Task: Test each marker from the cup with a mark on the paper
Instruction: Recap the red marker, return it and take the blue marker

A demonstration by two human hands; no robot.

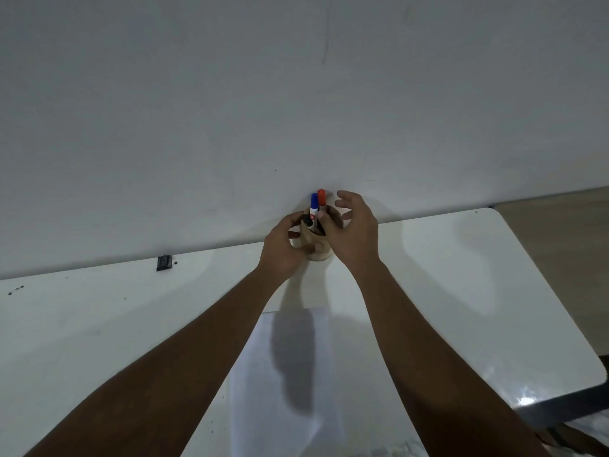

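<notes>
We see a glossy, smooth white table (461, 275), a matt paper sheet (263, 374) at six o'clock, a matt tan cup (313, 245) and smooth plastic markers (314, 206).

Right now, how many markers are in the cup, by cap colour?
Blue marker: 1
Red marker: 1
Black marker: 1
Total in the cup: 3 visible; the hands may hide more.
</notes>
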